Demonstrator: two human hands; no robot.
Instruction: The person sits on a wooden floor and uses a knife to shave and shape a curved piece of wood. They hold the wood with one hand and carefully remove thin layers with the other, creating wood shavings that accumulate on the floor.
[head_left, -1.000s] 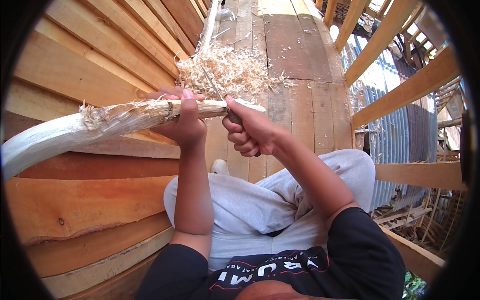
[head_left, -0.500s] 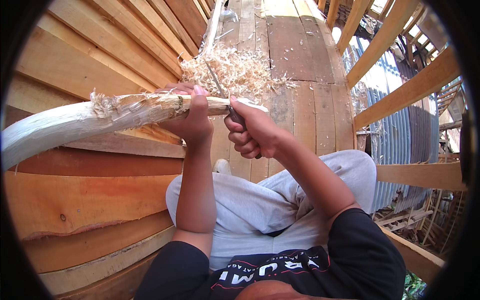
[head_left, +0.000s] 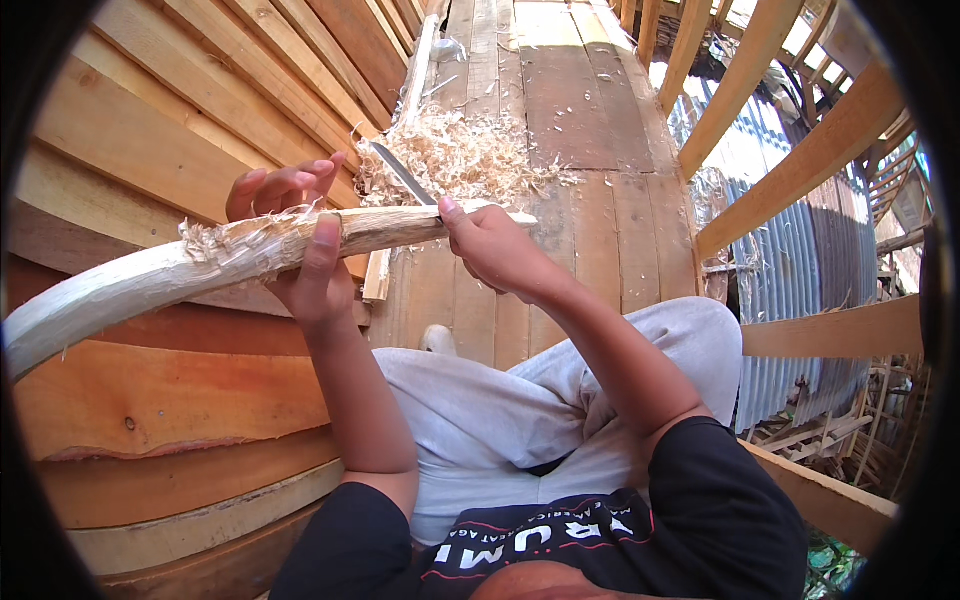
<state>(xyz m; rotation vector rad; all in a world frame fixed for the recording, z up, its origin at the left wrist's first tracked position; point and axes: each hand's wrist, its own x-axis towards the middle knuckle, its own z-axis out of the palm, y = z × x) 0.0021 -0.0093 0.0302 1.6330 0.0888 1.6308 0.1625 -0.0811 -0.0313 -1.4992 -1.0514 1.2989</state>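
I see the pale, curved stick (head_left: 130, 275) running from the left edge to the centre. My feed shows the left hand (head_left: 318, 275) cradling it loosely, fingers lifted on its far side; then the right hand (head_left: 490, 245) clasps a knife (head_left: 402, 174) pointing far and left. Wood shavings (head_left: 475, 155) lie beyond.

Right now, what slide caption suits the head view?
Right hand holding a knife at a pale, curved pole, left hand open around it, wood shavings beyond.
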